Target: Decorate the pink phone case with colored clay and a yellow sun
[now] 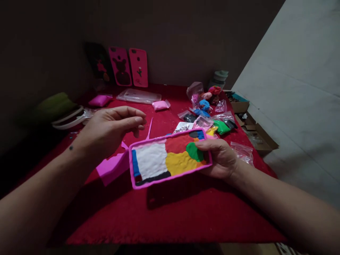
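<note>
My right hand (219, 157) grips the right end of a phone case (152, 157), its thumb over the near face. The case has a pink rim and is tilted toward me. Patches of white, red, yellow, green, blue, black and orange clay cover its face. Above the left end of the case, apart from it, hovers my left hand (111, 129), with thumb and fingers drawn together and nothing visible between them. Below it on the red cloth lies a flat pink sheet (113, 168) of clay, with a thin pink strip (150, 128) behind.
Several decorated phone cases (138, 67) lean on the back wall, with a clear case (139, 96) lying before them. Bags of coloured clay (221, 126) crowd the table's right side. A cardboard box (261, 136) stands beyond its right edge. A green item (57, 106) sits at left.
</note>
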`<control>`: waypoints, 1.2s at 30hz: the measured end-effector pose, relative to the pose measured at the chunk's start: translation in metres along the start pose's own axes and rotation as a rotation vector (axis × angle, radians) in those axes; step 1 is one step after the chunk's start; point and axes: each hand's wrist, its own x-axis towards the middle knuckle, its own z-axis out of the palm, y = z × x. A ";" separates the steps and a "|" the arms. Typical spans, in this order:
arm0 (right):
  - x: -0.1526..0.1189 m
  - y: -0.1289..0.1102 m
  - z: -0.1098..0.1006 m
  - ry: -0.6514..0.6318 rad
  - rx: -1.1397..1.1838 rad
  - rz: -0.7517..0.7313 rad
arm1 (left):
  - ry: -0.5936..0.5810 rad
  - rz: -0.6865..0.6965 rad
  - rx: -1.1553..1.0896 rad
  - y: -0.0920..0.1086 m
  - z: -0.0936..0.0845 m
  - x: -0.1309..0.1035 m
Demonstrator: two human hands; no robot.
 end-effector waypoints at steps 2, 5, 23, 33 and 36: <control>0.000 0.003 0.000 -0.026 -0.010 0.049 | -0.055 0.143 0.249 0.004 0.005 -0.010; 0.002 0.007 0.001 -0.041 -0.021 0.068 | -0.127 0.365 0.458 0.006 0.013 -0.025; 0.003 0.015 0.005 -0.053 -0.089 0.069 | -0.083 0.607 0.785 -0.006 0.039 -0.043; 0.003 0.014 0.008 -0.060 -0.077 0.031 | -0.085 0.507 0.695 -0.005 0.041 -0.045; 0.003 0.014 0.010 -0.094 -0.068 0.008 | -0.046 0.474 0.658 -0.005 0.042 -0.045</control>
